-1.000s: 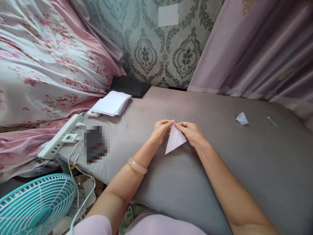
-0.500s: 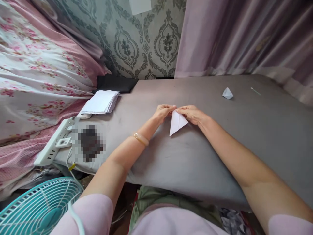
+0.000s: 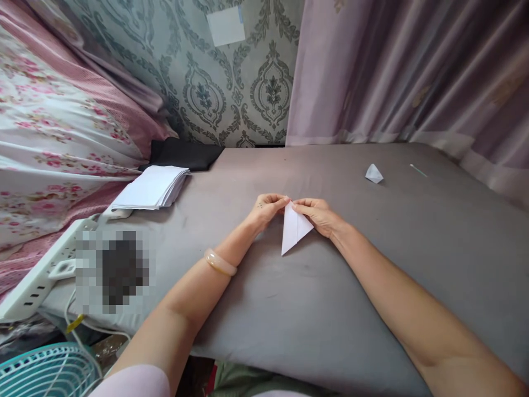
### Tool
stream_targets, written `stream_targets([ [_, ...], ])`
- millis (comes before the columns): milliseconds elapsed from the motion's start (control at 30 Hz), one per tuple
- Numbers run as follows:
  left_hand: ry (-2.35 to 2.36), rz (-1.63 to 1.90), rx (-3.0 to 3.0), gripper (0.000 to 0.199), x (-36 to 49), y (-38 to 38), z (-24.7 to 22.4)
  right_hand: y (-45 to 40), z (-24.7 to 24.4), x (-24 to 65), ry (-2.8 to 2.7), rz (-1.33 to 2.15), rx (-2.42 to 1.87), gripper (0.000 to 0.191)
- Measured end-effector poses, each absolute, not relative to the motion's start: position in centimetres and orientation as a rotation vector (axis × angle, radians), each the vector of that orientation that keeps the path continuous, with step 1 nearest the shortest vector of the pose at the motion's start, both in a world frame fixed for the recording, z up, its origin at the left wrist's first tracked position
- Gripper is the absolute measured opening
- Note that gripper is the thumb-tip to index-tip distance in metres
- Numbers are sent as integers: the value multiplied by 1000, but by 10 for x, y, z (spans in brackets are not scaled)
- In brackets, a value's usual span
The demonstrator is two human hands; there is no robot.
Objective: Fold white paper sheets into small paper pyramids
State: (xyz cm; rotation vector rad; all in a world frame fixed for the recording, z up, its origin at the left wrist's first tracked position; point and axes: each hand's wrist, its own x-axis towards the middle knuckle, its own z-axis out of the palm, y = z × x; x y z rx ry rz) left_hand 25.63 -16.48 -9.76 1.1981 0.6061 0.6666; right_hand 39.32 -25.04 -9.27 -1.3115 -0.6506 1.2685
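Note:
A folded piece of white paper, shaped like a triangle with a crease down its middle, is held between both hands above the grey-covered surface. My left hand is closed, pinching the paper near its top point. On the other side, my right hand is also closed, with thumb and fingers gripping the upper right edge. The fingertips of both hands come close together at the top point, and some of them are hidden behind the paper.
A stack of white paper lies at the left by a black folded item. A small folded paper shape and a cotton swab lie at the far right. A power strip and a turquoise fan are at the left.
The camera view has tilted up and shifted slightly, so everything sits lower in the picture. Both hands still grip the folded paper at its top, with little visible change in its shape.

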Motion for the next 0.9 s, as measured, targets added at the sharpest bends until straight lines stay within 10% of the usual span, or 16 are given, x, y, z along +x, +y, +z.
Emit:
stream_targets([
  [900, 493, 549, 1029, 25, 249, -180, -87, -255, -84, 415, -478, 1284, -1073, 14],
])
